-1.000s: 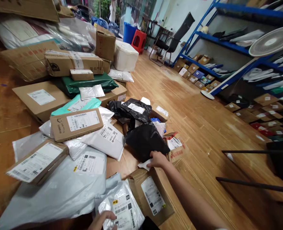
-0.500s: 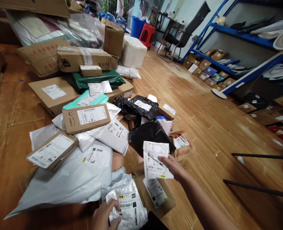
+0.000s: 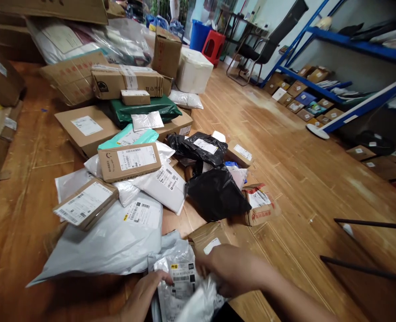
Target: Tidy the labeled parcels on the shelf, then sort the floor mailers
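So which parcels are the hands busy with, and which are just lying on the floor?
In hand:
- left hand gripping the clear-grey labelled mailer bag
- right hand on a blurred white mailer beside it

Just lying about:
- black poly bag
- big grey mailer
- flat labelled cardboard box
- green bag
- white foam box

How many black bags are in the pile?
2. One black bag with a white label lies mid-pile; the other black bag sits just in front of it, nearer the hands. More could be hidden under other parcels.
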